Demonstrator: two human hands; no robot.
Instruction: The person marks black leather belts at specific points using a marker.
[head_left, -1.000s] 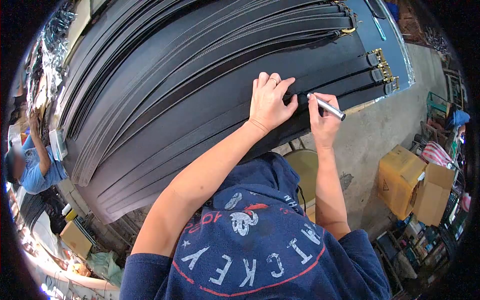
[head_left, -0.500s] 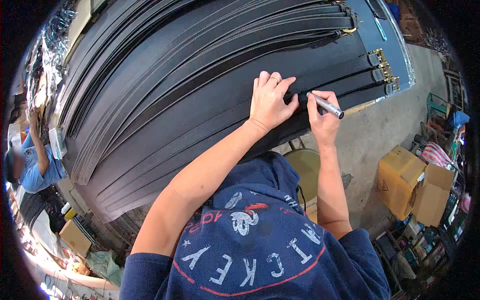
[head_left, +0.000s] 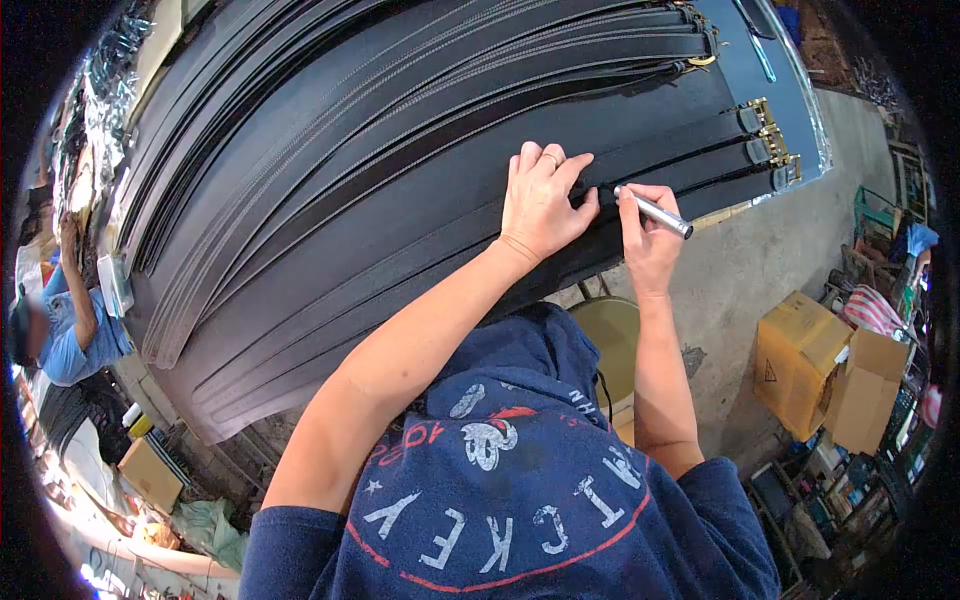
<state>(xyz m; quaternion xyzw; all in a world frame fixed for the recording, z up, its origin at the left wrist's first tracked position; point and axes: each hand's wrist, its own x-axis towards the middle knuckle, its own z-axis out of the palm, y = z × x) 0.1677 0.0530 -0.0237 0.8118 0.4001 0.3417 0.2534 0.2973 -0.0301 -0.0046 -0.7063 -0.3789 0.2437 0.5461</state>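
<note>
Several black belts lie side by side on the dark table (head_left: 450,180). My left hand (head_left: 543,200) rests on the belts nearest me, with its fingers spread and a ring on one finger. In my right hand (head_left: 650,240) is a silver marker (head_left: 660,214), its tip against or just over the near belt beside my left thumb. Brass buckles (head_left: 768,135) sit at the right ends of the near belts. A thicker group of stitched belts (head_left: 560,65) lies farther back.
Behind the buckles is a teal tool (head_left: 765,60). A co-worker in a blue shirt (head_left: 75,335) is at the far left. Right of the table, an open cardboard box (head_left: 800,350) sits on the floor. A round stool (head_left: 610,335) stands below the table's near edge.
My right hand and the marker have shifted very slightly to the right. The left hand has hardly moved.
</note>
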